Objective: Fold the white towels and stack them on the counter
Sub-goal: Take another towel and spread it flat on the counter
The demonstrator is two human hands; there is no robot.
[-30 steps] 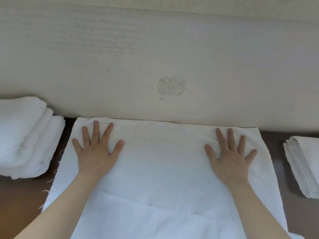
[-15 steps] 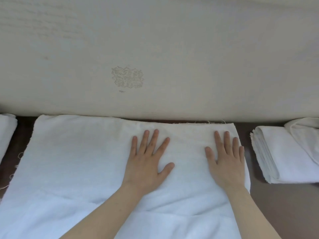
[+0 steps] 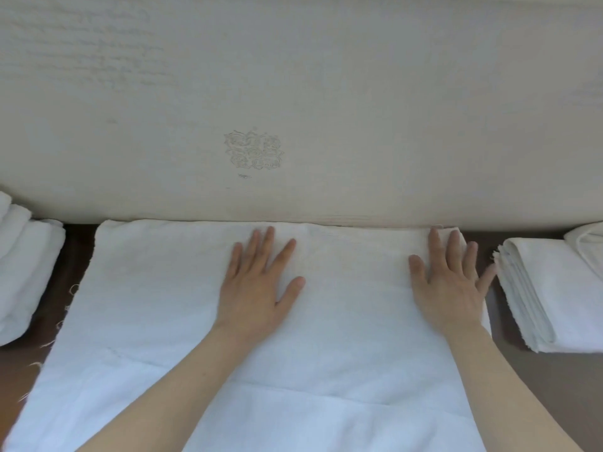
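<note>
**Both palms flat on the spread towel, gripping nothing**

Far left: left stack [image 3: 23,265] of white towels on the dark counter [image 3: 78,256]. It has thick rounded folds and is partly out of frame. A strip of bare counter separates it from the spread towel.

Centre: spread towel [image 3: 146,305] lies flat. Its far edge runs left-right, straight along the foot of the wall [image 3: 326,76]. The near end runs out of frame, so I can't tell which way its long axis goes. A layer edge crosses it left-right, nearer the person. Loose threads along its left edge.

Left hand [image 3: 257,288]: palm down, about mid-width of the towel, just short of the far edge. Fingers [image 3: 265,249] straight, slightly fanned, tips toward the wall, thumb out to the right. Pressing only. An ornamental motif [image 3: 254,151] sits on the wall above it.

Right hand [image 3: 447,288]: palm down at the towel's far right corner. Fingers [image 3: 435,252] straight and spread, tips toward the wall, index tip about at the far edge. The little finger is blurred, out over the towel's right edge, near the right stack.

The towel lies under both palms and spans between them. Most of it extends left of the left hand.

Far right: right stack [image 3: 554,295], neatly folded, thin layered edges facing the right hand. Another white cloth lies at its back corner.
</note>
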